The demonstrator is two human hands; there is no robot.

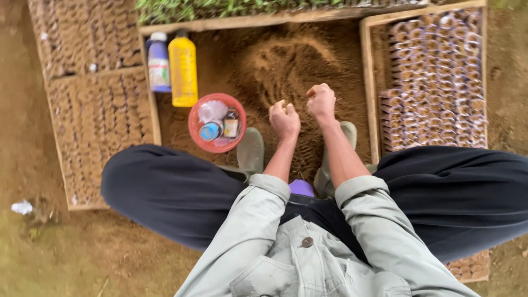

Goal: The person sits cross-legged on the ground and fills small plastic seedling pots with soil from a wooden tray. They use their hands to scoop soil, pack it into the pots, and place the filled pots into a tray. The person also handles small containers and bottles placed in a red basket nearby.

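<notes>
I'm curling my left hand [284, 119] & right hand [321, 102] into fists over the loose brown dirt pile [286, 60] in front of me, can't tell what's inside; dirt's soft, crumbly, prob best scooped w/ cupped palms.

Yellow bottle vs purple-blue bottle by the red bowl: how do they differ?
The yellow bottle is taller and plain yellow all over with a yellow cap; the purple-blue bottle is shorter, with a white cap and a pale label. The yellow bottle reaches nearer the red bowl; the purple-blue bottle sits against the wooden frame. Both lie side by side on the brown soil, caps on, away from the closed left hand and right hand.
</notes>
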